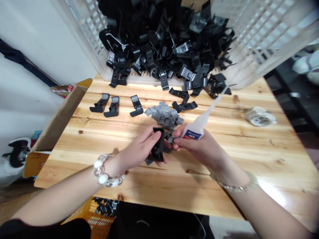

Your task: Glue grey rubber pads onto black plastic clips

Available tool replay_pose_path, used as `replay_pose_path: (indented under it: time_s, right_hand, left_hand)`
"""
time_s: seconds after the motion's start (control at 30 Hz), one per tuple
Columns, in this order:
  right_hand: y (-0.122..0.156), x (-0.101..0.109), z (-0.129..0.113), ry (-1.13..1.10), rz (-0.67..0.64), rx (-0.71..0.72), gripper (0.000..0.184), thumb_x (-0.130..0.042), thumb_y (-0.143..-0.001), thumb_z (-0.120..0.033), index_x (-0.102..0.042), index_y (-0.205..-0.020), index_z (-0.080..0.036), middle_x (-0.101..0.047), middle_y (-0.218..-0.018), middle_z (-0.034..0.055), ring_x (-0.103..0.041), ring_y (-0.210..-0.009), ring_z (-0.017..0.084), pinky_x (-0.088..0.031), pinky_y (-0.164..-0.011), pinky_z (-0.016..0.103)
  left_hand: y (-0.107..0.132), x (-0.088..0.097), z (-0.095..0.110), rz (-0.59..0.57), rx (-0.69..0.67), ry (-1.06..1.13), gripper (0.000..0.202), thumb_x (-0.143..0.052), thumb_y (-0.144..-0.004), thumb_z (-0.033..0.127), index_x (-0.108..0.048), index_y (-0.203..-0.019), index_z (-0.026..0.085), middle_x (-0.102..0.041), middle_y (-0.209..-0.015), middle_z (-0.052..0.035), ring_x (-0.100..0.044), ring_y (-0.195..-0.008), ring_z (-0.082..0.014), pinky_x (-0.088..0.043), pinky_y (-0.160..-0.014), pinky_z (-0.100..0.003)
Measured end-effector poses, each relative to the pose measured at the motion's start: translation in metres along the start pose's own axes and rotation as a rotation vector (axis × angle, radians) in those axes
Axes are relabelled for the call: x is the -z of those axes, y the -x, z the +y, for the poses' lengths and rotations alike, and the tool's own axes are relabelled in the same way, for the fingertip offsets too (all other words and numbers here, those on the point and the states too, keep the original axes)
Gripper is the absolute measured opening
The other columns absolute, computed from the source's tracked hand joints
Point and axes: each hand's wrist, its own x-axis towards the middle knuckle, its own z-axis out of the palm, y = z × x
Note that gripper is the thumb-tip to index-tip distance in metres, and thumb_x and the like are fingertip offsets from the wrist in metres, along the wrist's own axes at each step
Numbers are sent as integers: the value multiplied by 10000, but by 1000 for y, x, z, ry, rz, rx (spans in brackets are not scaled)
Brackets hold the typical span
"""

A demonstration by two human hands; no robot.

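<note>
My left hand [147,146] is closed on a black plastic clip [158,147], its thumb lying on the upper end. Close beside it, my right hand [199,146] pinches a small grey pad [171,139] between thumb and finger. That same hand also holds a white glue bottle [195,127] with a blue and red label, its long thin nozzle pointing up and away to the right. Just beyond both hands lies a heap of small grey pads [164,114]. A few more grey pieces lie partly hidden under my hands.
A white plastic basket [97,63] heaped with black clips [161,43] stands at the back, some spilling onto the wooden table [99,136]. Several loose clips [136,106] lie at the left. A tape roll [260,117] sits right. Below the front edge is an orange basket [99,225].
</note>
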Motion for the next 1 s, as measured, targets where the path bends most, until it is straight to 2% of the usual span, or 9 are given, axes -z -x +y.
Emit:
replay_pose_path:
  time_s: [0.2, 0.33, 0.47, 0.73, 0.9, 1.0]
  right_hand:
    - [2, -4, 5, 159, 54, 52, 111, -764, -715, -195, -680, -788, -196, -677, -692, 2, -636, -680, 139, -521, -677, 286]
    - [2, -6, 6, 122, 65, 46, 114, -767, -710, -185, -679, -780, -202, -697, -696, -4, -667, -677, 136, -546, -683, 277]
    - [1, -8, 7, 94, 49, 31, 123, -775, -699, -191, -679, -775, -197, -698, -707, 4, -669, -685, 143, -551, -667, 278]
    - [1, -6, 9, 71, 40, 44, 173, -811, -671, -219, -682, -786, -205, -694, -765, 4, -651, -703, 141, -542, -674, 289]
    - [1, -3, 12, 41, 51, 91, 155, -802, -717, -259, -678, -798, -211, -658, -692, -13, -622, -668, 129, -526, -671, 283]
    - [2, -6, 11, 61, 9, 93, 125, -789, -736, -241, -685, -798, -213, -647, -668, -21, -621, -654, 124, -519, -661, 272]
  left_hand:
    - [-1, -3, -1, -7, -17, -138, 267, -564, -912, 470, -474, -1017, 242, -683, -964, -48, -693, -633, -168, -526, -461, -251]
    - [-1, -3, -1, 13, -41, -158, 265, -608, -897, 389, -457, -1055, 240, -657, -932, -28, -671, -627, -143, -500, -445, -218]
    - [1, -3, -2, 47, -138, -213, 224, -580, -916, 340, -458, -1074, 238, -631, -888, -9, -654, -636, -127, -491, -460, -206]
    - [4, -4, -5, 90, -262, -283, 255, -584, -915, 326, -449, -1119, 255, -642, -872, -16, -646, -657, -132, -507, -543, -248]
    - [4, -3, -5, 64, -218, -323, 145, -459, -972, 328, -498, -1083, 243, -660, -931, -41, -652, -809, -176, -539, -670, -303]
    - [3, -1, -7, 12, -192, -341, 227, -427, -963, 238, -514, -1172, 255, -674, -1064, -52, -646, -923, -191, -542, -759, -325]
